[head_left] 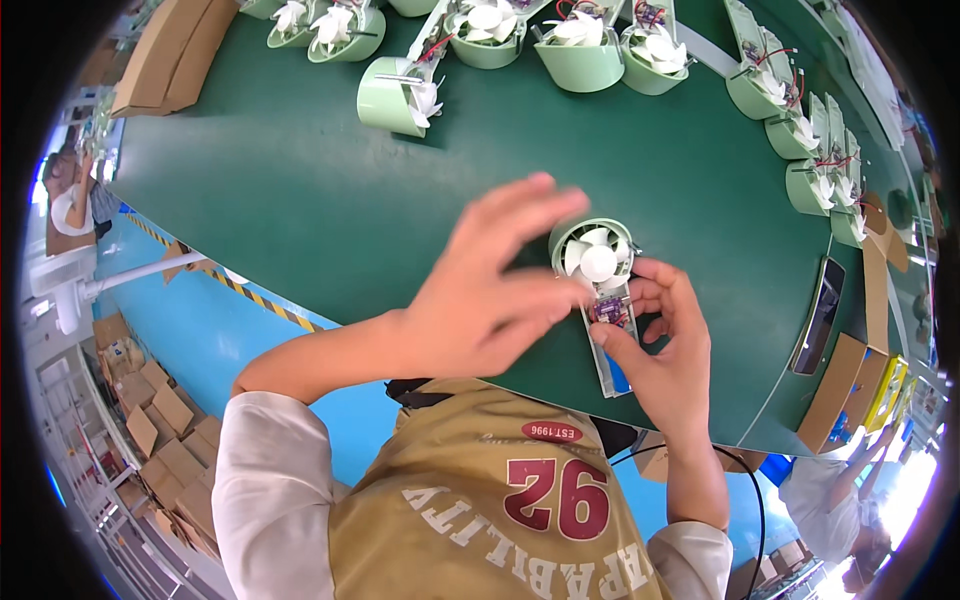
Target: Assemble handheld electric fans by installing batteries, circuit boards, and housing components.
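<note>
A light green handheld fan housing [562,236], its back off, lies on the green table in front of me. White fan blades [598,262] sit in its round head, and a small purple circuit board [609,310] with wires shows in the handle. Near the handle's lower end is a blue part [617,376]. My right hand [668,335] grips the handle from the right, thumb and fingers at the board. Just left of the fan, my left hand [490,285] hovers with fingers spread and holds nothing; motion blurs its fingertips.
Several similar opened fans [395,98] stand along the far edge and far right of the green table [300,200]. A dark phone-like device [820,315] and an open cardboard box [835,390] are at the right. A brown carton [175,55] stands far left. Other people sit at both sides.
</note>
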A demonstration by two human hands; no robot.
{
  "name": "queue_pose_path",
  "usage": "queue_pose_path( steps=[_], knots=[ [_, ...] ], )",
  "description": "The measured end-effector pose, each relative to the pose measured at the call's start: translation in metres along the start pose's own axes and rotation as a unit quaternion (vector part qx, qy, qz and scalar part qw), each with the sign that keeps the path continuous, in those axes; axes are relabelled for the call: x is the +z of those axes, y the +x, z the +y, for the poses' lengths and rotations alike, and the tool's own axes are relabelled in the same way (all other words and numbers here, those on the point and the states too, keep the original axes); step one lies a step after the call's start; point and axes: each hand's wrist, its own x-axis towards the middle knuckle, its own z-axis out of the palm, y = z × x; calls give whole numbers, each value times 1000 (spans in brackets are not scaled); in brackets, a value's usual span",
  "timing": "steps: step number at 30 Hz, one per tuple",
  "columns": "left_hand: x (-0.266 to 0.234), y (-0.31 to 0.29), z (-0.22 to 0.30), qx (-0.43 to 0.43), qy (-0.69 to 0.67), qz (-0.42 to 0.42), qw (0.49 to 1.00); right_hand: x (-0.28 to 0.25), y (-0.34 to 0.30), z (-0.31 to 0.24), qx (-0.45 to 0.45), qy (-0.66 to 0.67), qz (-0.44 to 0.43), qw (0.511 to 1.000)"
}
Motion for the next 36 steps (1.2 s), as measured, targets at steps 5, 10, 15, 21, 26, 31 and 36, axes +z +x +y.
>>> queue_pose_path(
  steps=[5, 10, 15, 21, 26, 31, 36],
  knots=[
    [2, 10, -5, -179, -78, -1, 981, -5, 2, 9, -20, -47, -29, 998],
    [5, 15, -2, -165, -104, -62, 979, -7, -1, 14, -45, -13, -27, 999],
    [2, 14, 15, -291, -556, 5, 779, -8, -16, 23, -143, 50, -30, 988],
    [8, 20, 19, -342, -570, 10, 747, -12, -14, 8, -47, 84, -48, 994],
    [7, 25, 25, -362, -534, 0, 764, -21, -15, 12, 37, 130, -109, 985],
    [9, 26, 24, -383, -524, -6, 760, -21, -16, 22, 62, 261, -110, 957],
    [10, 23, 24, -390, -537, 3, 747, -17, -13, 27, 68, 268, -112, 954]
  ],
)
